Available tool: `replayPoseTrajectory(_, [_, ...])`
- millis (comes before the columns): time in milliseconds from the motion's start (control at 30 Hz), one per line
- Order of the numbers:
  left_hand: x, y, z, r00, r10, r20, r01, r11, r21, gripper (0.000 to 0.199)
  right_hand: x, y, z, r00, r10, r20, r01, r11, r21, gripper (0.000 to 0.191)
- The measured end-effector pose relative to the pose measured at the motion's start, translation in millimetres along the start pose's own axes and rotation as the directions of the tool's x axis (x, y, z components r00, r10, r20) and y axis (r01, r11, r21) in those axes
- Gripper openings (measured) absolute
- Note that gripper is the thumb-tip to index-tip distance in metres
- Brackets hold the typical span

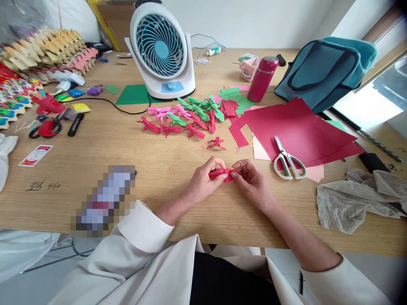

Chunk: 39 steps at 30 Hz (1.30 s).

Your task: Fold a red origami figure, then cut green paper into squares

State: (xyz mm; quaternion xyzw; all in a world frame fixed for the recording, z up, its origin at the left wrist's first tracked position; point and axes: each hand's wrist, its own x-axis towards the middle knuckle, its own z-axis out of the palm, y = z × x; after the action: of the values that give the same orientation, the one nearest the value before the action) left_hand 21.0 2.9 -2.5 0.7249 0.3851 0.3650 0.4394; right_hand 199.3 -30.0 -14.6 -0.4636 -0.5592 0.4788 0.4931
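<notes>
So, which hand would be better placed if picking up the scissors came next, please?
Probably the right hand: the scissors lie on its side, handles on the near side, while the left hand is farther off. Both hands pinch the folded red paper.

left hand [208, 177] and right hand [252, 180] nearly meeting, thumbs pressed toward bent fingers, bare forearms angled inward, pale sleeves pushed back

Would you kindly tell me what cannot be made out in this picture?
All in the head view:
Red paper: partly covered by the fingers of the left hand and right hand.
Phone-like object: masked by coarse pixelation.
White-and-red card: print too small to read.
White fabric: cut off by the left edge.
</notes>
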Motion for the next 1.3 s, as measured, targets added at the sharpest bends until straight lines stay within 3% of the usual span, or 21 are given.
replayPoseTrajectory(133, [1.1,0.3,-1.0,0.997,-0.076,0.025,0.078,0.993,-0.086,0.004,-3.1,-4.5,-1.9,0.995,-0.096,0.019,0.098,0.950,-0.297,0.010])
replayPoseTrajectory(300, [4.3,-2.8,-3.2,0.975,-0.222,0.009,0.219,0.952,-0.213,0.004,-2.9,-10.6,-7.5,0.944,-0.304,0.130,0.324,0.771,-0.548,0.016])
replayPoseTrajectory(400, [5.5,-3.1,-4.6,0.958,-0.285,0.045,0.286,0.923,-0.257,0.007,-2.6,-12.5,-9.5,0.900,-0.371,0.228,0.424,0.632,-0.649,0.021])
replayPoseTrajectory(533, [5.2,-1.0,-4.8,0.937,-0.325,0.125,0.347,0.902,-0.257,0.010,-3.7,-10.9,-9.1,0.854,-0.427,0.298,0.490,0.466,-0.737,0.015])
replayPoseTrajectory(700, [4.2,2.1,-4.3,0.927,-0.335,0.166,0.364,0.913,-0.187,0.009,-4.7,-9.1,-7.9,0.814,-0.433,0.388,0.541,0.320,-0.778,0.005])
replayPoseTrajectory(900, [3.6,-0.2,-5.5,0.963,-0.219,0.158,0.228,0.973,-0.040,0.008,-4.0,-10.4,-6.8,0.786,-0.415,0.459,0.580,0.236,-0.780,0.005])
replayPoseTrajectory(1067, [0.1,-0.6,-11.1,0.979,-0.056,0.194,-0.001,0.959,0.282,0.013,-3.3,-7.8,-4.4,0.785,-0.361,0.504,0.594,0.206,-0.778,0.011])
replayPoseTrajectory(1167, [-2.6,2.6,-13.8,0.976,0.040,0.212,-0.134,0.882,0.452,0.015,-3.1,-4.8,-3.8,0.799,-0.320,0.509,0.587,0.232,-0.776,0.012])
replayPoseTrajectory(1300, [-7.9,8.3,-14.9,0.971,0.108,0.213,-0.210,0.811,0.547,0.015,-2.7,-2.5,-5.0,0.833,-0.283,0.475,0.550,0.345,-0.760,0.014])
